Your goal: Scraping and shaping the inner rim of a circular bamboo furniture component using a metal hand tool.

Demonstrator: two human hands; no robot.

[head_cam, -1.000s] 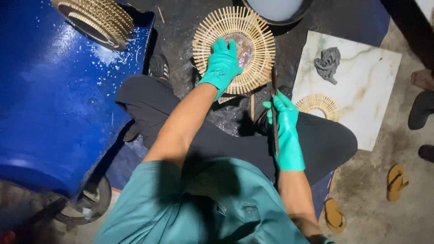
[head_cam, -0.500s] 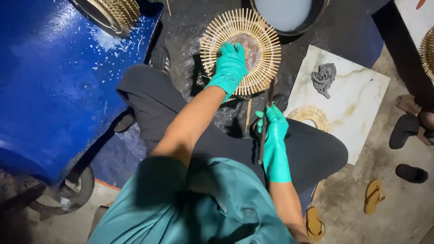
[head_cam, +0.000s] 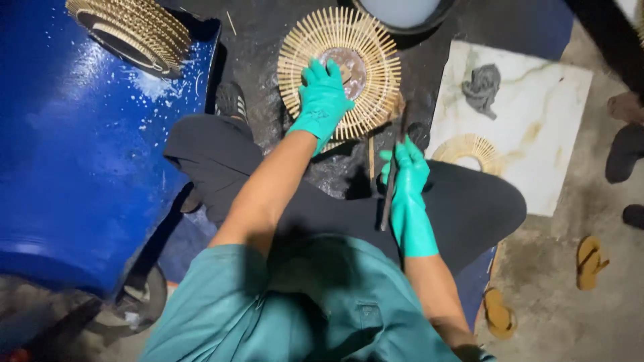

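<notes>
We work on a round bamboo-stick frame (head_cam: 341, 70) lying on the dark wet floor (head_cam: 268, 40).

Our left hand (head_cam: 322, 100) presses flat on it, fingers spread; our right hand (head_cam: 406, 171) is closed around a thin dark stick tool (head_cam: 389, 201). A finished-looking stack of frames (head_cam: 131, 33) on the blue barrel (head_cam: 74, 147) and a small one (head_cam: 469, 149) on the marble slab (head_cam: 530, 114) suggest several are done.

— What's around the blue drum (head_cam: 80, 154)?

— A stack of woven bamboo rings (head_cam: 131, 30) sits on top of it, at its far end. Well to the drum's right lies a white marble tile (head_cam: 537, 134), with a grey rag (head_cam: 481, 87) and a small bamboo ring (head_cam: 469, 149) on it.

— And beyond the tile?

— Yellow sandals (head_cam: 590, 261) on the concrete, farthest from the drum.
</notes>
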